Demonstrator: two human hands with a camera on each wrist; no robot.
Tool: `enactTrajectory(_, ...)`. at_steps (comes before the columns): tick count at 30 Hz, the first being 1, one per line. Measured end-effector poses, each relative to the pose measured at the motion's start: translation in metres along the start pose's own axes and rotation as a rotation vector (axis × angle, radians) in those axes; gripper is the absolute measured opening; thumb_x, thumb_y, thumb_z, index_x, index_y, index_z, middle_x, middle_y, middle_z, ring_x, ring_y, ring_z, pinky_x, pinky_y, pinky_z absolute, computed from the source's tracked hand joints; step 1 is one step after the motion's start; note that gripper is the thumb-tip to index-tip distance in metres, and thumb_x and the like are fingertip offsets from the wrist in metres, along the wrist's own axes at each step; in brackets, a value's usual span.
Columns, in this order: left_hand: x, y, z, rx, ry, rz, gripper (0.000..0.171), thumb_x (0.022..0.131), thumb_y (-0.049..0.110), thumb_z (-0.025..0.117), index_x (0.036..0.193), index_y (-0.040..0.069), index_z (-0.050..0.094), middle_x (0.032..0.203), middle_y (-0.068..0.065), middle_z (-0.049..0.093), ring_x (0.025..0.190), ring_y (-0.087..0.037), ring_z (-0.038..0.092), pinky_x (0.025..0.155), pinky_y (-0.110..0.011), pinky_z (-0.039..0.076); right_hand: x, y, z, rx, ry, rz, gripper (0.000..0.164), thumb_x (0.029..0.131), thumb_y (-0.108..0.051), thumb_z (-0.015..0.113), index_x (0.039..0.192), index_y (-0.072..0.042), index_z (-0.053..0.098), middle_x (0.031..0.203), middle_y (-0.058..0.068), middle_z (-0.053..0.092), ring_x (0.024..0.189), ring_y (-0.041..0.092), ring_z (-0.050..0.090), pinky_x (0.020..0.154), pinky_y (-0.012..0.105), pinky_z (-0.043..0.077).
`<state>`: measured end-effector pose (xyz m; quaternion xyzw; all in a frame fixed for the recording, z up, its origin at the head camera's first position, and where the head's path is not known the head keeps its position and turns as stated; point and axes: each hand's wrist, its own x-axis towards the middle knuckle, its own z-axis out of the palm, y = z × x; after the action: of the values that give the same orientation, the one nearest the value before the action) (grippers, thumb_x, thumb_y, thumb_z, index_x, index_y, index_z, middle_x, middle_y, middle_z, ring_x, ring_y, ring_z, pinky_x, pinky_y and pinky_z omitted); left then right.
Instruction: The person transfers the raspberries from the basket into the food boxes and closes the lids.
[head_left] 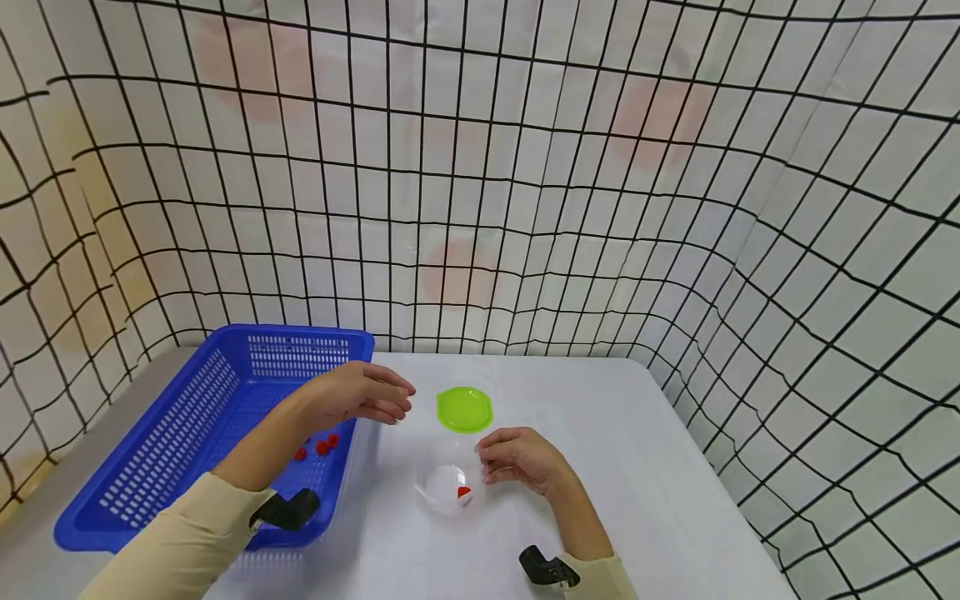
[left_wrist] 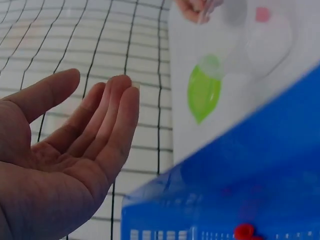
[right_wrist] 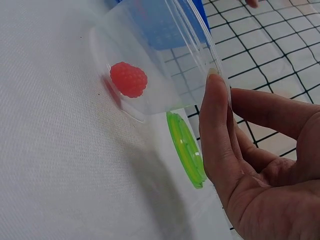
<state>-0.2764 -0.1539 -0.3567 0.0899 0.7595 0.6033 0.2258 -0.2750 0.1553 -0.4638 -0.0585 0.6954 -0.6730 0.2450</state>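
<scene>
My right hand (head_left: 525,458) pinches the rim of a clear plastic bowl (right_wrist: 155,75) between thumb and fingers. Inside the bowl, near its base, lies one red toy raspberry (right_wrist: 129,80). My left hand (head_left: 363,393) is held up by the right side of the blue basket (head_left: 300,331), palm turned inward, its loosely bent fingers holding nothing. Several small red pieces (head_left: 322,447) lie in the basket, partly behind my left forearm. Just beyond the bowl, a bright green lid (head_left: 465,410) rests on the white table.
The white-covered table (head_left: 592,400) runs back to a wall of black netting (head_left: 465,200) over pale sheeting, which also closes in both sides. The basket, with slotted sides, takes up the table's left part. A dark wrist camera (head_left: 288,510) sits on my left sleeve.
</scene>
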Motion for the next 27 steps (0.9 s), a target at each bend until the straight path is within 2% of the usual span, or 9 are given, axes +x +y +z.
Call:
enactTrajectory(4, -0.010, -0.001, -0.025, -0.020, 0.080, -0.002, 0.039, 0.100, 0.016, 0.062, 0.130, -0.009, 0.060, 0.105, -0.013, 0.075, 0.093, -0.022, 0.075, 0.090, -0.035, 0.061, 0.000, -0.001, 0.000, -0.002, -0.006, -0.006, 0.027, 0.091, -0.005, 0.068, 0.110, 0.014, 0.065, 0.079, 0.005, 0.067, 0.070, 0.015, 0.066, 0.070, 0.030, 0.063)
enactTrajectory(9, -0.019, -0.013, -0.058, -0.004, 0.133, -0.003, 0.037, 0.100, 0.017, 0.064, 0.125, -0.011, 0.061, 0.097, -0.008, 0.075, 0.087, -0.019, 0.074, 0.086, -0.034, 0.062, 0.001, -0.002, 0.000, -0.009, -0.009, -0.002, 0.025, 0.092, -0.006, 0.068, 0.109, 0.011, 0.066, 0.080, 0.005, 0.067, 0.070, 0.016, 0.065, 0.070, 0.029, 0.063)
enactTrajectory(12, -0.023, -0.023, -0.078, 0.029, 0.167, -0.035, 0.028, 0.101, 0.015, 0.062, 0.115, -0.009, 0.064, 0.090, -0.005, 0.074, 0.082, -0.016, 0.072, 0.084, -0.033, 0.063, 0.002, -0.001, 0.001, -0.017, -0.002, 0.005, 0.025, 0.092, -0.007, 0.068, 0.109, 0.011, 0.067, 0.080, 0.005, 0.067, 0.070, 0.016, 0.065, 0.070, 0.029, 0.063)
enactTrajectory(15, -0.027, -0.036, -0.096, 0.058, 0.163, -0.081, 0.025, 0.102, 0.015, 0.060, 0.112, -0.007, 0.066, 0.088, -0.003, 0.073, 0.080, -0.015, 0.071, 0.086, -0.036, 0.062, 0.001, -0.001, 0.001, -0.025, 0.005, 0.009, 0.026, 0.092, -0.007, 0.068, 0.110, 0.011, 0.066, 0.080, 0.005, 0.067, 0.070, 0.016, 0.065, 0.070, 0.029, 0.063)
enactTrajectory(20, -0.035, -0.057, -0.118, 0.118, 0.154, -0.154, 0.031, 0.102, 0.016, 0.059, 0.120, -0.009, 0.066, 0.095, -0.006, 0.074, 0.088, -0.020, 0.072, 0.092, -0.042, 0.060, 0.001, -0.002, 0.001, -0.023, 0.007, 0.007, 0.027, 0.092, -0.008, 0.068, 0.110, 0.012, 0.066, 0.080, 0.005, 0.067, 0.070, 0.016, 0.065, 0.070, 0.029, 0.063)
enactTrajectory(27, -0.040, -0.076, -0.133, 0.143, 0.158, -0.265, 0.031, 0.099, 0.014, 0.063, 0.117, -0.011, 0.066, 0.098, -0.012, 0.074, 0.091, -0.024, 0.072, 0.092, -0.044, 0.060, 0.001, -0.002, 0.001, -0.013, 0.013, 0.013, 0.026, 0.092, -0.008, 0.068, 0.110, 0.010, 0.066, 0.080, 0.005, 0.067, 0.070, 0.016, 0.065, 0.070, 0.029, 0.063)
